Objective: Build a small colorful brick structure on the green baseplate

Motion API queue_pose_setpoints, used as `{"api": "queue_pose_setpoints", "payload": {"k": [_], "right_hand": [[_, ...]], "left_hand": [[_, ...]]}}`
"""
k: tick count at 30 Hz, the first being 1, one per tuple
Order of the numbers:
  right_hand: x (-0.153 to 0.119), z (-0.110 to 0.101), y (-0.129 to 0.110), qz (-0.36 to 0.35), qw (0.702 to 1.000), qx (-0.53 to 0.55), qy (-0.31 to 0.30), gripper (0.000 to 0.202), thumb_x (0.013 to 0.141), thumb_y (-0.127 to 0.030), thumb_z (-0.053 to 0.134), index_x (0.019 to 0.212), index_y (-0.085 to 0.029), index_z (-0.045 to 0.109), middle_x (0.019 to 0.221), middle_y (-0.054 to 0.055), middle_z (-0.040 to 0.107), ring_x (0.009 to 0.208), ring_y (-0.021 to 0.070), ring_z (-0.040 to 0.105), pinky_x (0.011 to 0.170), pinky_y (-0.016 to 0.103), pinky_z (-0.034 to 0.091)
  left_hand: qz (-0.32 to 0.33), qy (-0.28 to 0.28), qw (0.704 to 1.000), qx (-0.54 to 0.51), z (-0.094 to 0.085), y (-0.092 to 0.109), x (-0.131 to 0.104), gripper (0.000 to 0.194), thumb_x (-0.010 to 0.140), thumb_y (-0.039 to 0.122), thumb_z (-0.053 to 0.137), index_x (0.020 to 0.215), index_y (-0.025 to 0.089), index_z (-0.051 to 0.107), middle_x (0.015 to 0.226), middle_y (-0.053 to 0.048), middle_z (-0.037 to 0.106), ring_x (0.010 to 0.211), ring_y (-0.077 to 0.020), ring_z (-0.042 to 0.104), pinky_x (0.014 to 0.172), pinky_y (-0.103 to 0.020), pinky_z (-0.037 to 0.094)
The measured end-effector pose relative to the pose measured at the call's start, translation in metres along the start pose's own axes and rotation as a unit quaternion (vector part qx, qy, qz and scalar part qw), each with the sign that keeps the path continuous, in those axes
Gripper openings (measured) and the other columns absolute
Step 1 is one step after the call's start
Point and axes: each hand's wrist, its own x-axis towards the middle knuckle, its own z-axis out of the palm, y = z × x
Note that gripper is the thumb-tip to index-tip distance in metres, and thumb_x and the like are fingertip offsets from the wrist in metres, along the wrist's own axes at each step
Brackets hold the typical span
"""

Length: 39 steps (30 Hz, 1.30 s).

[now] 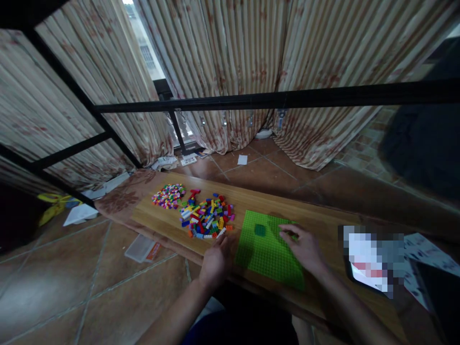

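Note:
A bright green studded baseplate [266, 258] lies on the wooden table [247, 196], with a small dark green piece [260, 230] on its upper left part. Over the plate's upper right edge is my right hand [304, 244], fingers bent toward the thumb; whether something small is between them cannot be made out. Left of the plate, my left hand [215, 261] rests by the table's near edge, next to a pile of mixed bricks [206, 215]. Its fingers are partly hidden, and a white brick [221, 232] lies near their tips.
A second pile of tiny colourful pieces [168, 196] lies at the table's far left. A lit phone or tablet [370, 268], partly blurred out, is on the right. A clear plastic box [140, 248] sits on the floor at the left. A black metal bar [230, 102] crosses behind.

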Motion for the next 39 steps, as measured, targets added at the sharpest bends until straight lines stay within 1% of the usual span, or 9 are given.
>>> {"api": "queue_pose_setpoints", "payload": {"k": [3, 6, 8, 11, 16, 21, 26, 32, 39], "right_hand": [[-0.006, 0.006, -0.011, -0.038, 0.999, -0.008, -0.019, 0.027, 0.083, -0.040, 0.052, 0.094, -0.023, 0.070, 0.095, 0.006, 0.072, 0.088, 0.0230, 0.066, 0.082, 0.038, 0.049], [-0.011, 0.023, -0.032, -0.094, 0.993, -0.030, -0.059, 0.023, 0.086, -0.036, 0.051, 0.095, -0.025, 0.069, 0.096, 0.006, 0.071, 0.091, 0.0227, 0.064, 0.085, 0.038, 0.048], [-0.015, 0.040, -0.047, -0.124, 0.987, -0.046, -0.091, 0.022, 0.087, -0.031, 0.050, 0.094, -0.025, 0.069, 0.094, 0.005, 0.070, 0.092, 0.0221, 0.063, 0.085, 0.037, 0.047], [-0.019, 0.070, -0.068, -0.153, 0.980, -0.059, -0.117, 0.021, 0.088, -0.025, 0.050, 0.096, -0.023, 0.069, 0.094, 0.005, 0.069, 0.092, 0.0215, 0.061, 0.085, 0.037, 0.046], [-0.021, 0.119, -0.094, -0.185, 0.971, -0.084, -0.122, 0.025, 0.087, -0.017, 0.051, 0.105, -0.023, 0.067, 0.101, 0.005, 0.066, 0.097, 0.0217, 0.056, 0.088, 0.036, 0.044], [-0.010, 0.150, -0.111, -0.183, 0.967, -0.142, -0.107, 0.026, 0.089, -0.018, 0.049, 0.106, -0.024, 0.068, 0.097, 0.007, 0.063, 0.098, 0.0229, 0.053, 0.088, 0.036, 0.043], [0.003, 0.160, -0.116, -0.185, 0.950, -0.217, -0.129, 0.033, 0.088, -0.013, 0.048, 0.112, -0.027, 0.066, 0.098, 0.007, 0.061, 0.099, 0.0235, 0.051, 0.091, 0.036, 0.040], [0.001, 0.152, -0.112, -0.172, 0.946, -0.239, -0.133, 0.023, 0.085, -0.017, 0.053, 0.100, -0.024, 0.069, 0.098, 0.007, 0.060, 0.097, 0.0233, 0.051, 0.090, 0.035, 0.041], [0.007, 0.152, -0.111, -0.133, 0.948, -0.258, -0.130, 0.025, 0.081, -0.018, 0.058, 0.103, -0.021, 0.068, 0.098, 0.008, 0.060, 0.098, 0.0235, 0.052, 0.091, 0.036, 0.041]], "left_hand": [[-0.039, 0.026, 0.998, -0.049, 0.003, -0.024, -0.034, 0.035, 0.091, 0.014, 0.041, 0.122, 0.022, 0.056, 0.118, -0.004, 0.064, 0.105, -0.0144, 0.062, 0.093, -0.025, 0.050], [-0.072, 0.058, 0.994, -0.051, 0.004, -0.041, -0.051, 0.032, 0.091, 0.015, 0.041, 0.116, 0.022, 0.059, 0.114, -0.004, 0.065, 0.106, -0.0150, 0.062, 0.094, -0.026, 0.050], [-0.093, 0.068, 0.992, -0.053, 0.004, -0.049, -0.052, 0.031, 0.091, 0.016, 0.042, 0.116, 0.022, 0.060, 0.114, -0.004, 0.065, 0.104, -0.0159, 0.062, 0.093, -0.028, 0.051], [-0.116, 0.063, 0.989, -0.062, 0.002, -0.056, -0.043, 0.033, 0.091, 0.017, 0.043, 0.119, 0.021, 0.058, 0.113, -0.005, 0.064, 0.102, -0.0176, 0.062, 0.093, -0.030, 0.050], [-0.113, 0.057, 0.989, -0.079, 0.000, -0.067, -0.028, 0.035, 0.089, 0.016, 0.044, 0.120, 0.022, 0.058, 0.117, -0.006, 0.062, 0.105, -0.0186, 0.061, 0.093, -0.030, 0.049], [-0.115, 0.059, 0.988, -0.081, -0.002, -0.079, -0.023, 0.031, 0.090, 0.017, 0.044, 0.118, 0.023, 0.058, 0.114, -0.005, 0.063, 0.102, -0.0189, 0.062, 0.088, -0.030, 0.050], [-0.102, 0.077, 0.987, -0.092, -0.003, -0.090, -0.019, 0.032, 0.091, 0.016, 0.044, 0.120, 0.023, 0.057, 0.114, -0.005, 0.063, 0.099, -0.0190, 0.064, 0.083, -0.030, 0.052], [-0.087, 0.096, 0.985, -0.117, -0.004, -0.103, -0.013, 0.029, 0.092, 0.018, 0.044, 0.117, 0.023, 0.057, 0.109, -0.004, 0.064, 0.092, -0.0172, 0.065, 0.079, -0.028, 0.052], [-0.087, 0.103, 0.982, -0.130, -0.002, -0.101, -0.008, 0.028, 0.093, 0.021, 0.044, 0.119, 0.025, 0.055, 0.113, -0.003, 0.063, 0.096, -0.0171, 0.064, 0.080, -0.028, 0.052]]}}
